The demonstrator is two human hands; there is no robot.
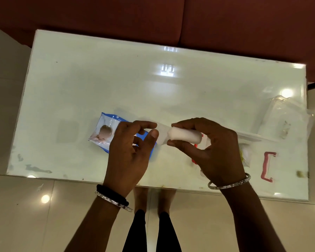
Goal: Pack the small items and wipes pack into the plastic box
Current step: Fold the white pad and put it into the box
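My right hand [207, 150] holds a small white roll [185, 136] above the table, fingers around it. My left hand [131, 148] pinches the loose thin end of the roll [161, 132] between thumb and forefinger. Under my left hand lies the blue and white wipes pack [103, 131], partly hidden by the hand. The clear plastic box [247, 157] with a red handle [267, 167] stands at the right, partly behind my right hand, with a small bag inside. Its clear lid [282, 119] lies behind it.
The glossy white table [135, 79] reaches to a red sofa [225, 20] at the back. Its near edge runs just beyond my wrists, with tiled floor and my legs below. A small yellowish scrap [301, 173] lies at the right edge.
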